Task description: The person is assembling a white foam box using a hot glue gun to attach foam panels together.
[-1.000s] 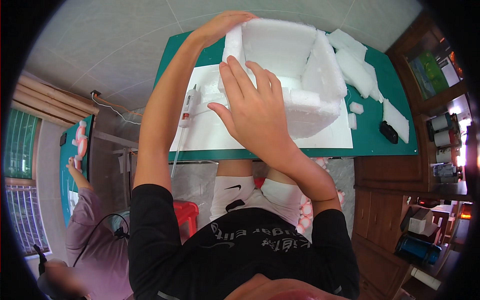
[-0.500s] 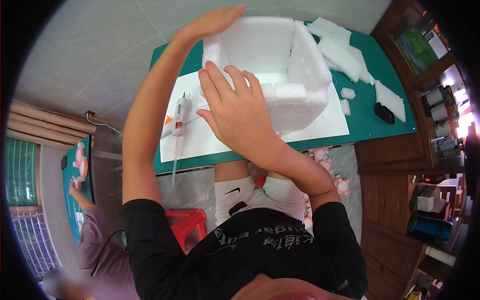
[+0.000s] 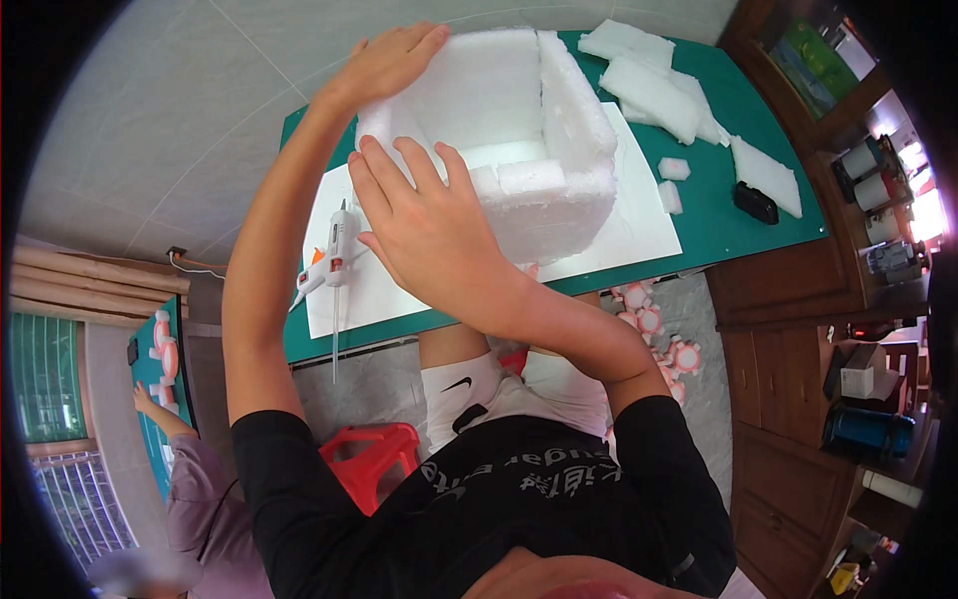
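A white foam box (image 3: 569, 215) with an open top and rough edges stands before me. My left hand (image 3: 384, 65) rests along the outside of its far left edge, fingers straight and close together. Across the near left corner lies my right hand (image 3: 429, 230), palm down, its fingers stretched and partly spread. That hand covers part of the box's near wall. Neither hand is closed round anything. Left of the box is a white hot glue gun (image 3: 337, 245) with a clear glue stick jutting toward me. Another white tool with an orange part (image 3: 313, 275) lies beside it, partly overlapped.
The box stands on a white sheet (image 3: 644, 215) over a green tabletop (image 3: 733, 240). Foam offcuts (image 3: 654, 95) and a small black object (image 3: 755, 203) lie to the right. A red stool (image 3: 371, 459) stands below left. Another person (image 3: 205, 499) is at a separate table.
The box and both hands now appear farther left; much of the scene has shifted left too. My left hand's fingers have come lower in the picture. Both hands stay at the box.
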### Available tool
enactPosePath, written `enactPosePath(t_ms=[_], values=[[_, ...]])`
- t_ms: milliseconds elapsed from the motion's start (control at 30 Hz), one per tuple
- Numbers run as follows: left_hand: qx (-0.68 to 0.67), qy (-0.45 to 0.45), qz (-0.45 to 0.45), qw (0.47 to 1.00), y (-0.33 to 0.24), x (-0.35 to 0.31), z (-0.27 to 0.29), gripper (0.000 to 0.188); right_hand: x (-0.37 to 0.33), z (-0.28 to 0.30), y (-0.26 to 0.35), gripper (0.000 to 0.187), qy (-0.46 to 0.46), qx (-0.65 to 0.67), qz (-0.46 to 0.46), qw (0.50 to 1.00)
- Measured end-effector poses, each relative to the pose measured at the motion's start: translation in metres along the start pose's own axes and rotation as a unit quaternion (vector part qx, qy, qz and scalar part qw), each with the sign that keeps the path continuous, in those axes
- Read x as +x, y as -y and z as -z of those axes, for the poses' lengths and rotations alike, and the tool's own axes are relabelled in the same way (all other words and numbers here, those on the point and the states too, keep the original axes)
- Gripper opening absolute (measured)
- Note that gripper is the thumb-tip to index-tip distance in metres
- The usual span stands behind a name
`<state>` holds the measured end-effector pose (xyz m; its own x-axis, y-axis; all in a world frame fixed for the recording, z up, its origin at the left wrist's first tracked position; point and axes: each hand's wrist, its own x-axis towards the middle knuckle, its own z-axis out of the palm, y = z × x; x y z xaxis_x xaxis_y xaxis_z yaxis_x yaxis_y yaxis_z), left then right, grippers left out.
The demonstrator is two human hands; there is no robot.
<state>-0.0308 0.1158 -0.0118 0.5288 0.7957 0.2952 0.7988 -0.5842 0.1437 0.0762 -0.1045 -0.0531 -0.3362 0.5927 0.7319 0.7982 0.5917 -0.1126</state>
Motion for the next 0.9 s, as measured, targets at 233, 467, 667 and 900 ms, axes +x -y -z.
enactPosePath(t_ms=[233,467,667,900], values=[[-0.109,0.091,0.089,0.986,-0.021,0.0,0.02,0.07,-0.001,0.001,0.0,0.065,-0.002,-0.004,-0.015,1.0],[-0.271,0.041,0.065,0.96,0.01,0.016,0.017,0.062,0.0,0.002,0.001,0.066,0.001,-0.013,-0.013,1.0],[-0.249,-0.036,0.12,0.96,-0.019,-0.013,0.072,0.076,0.001,0.009,0.001,0.073,0.003,0.033,-0.019,0.999],[-0.484,-0.098,0.125,0.861,0.011,-0.061,0.01,0.054,-0.003,0.004,0.0,0.076,-0.045,0.06,-0.015,0.997]])
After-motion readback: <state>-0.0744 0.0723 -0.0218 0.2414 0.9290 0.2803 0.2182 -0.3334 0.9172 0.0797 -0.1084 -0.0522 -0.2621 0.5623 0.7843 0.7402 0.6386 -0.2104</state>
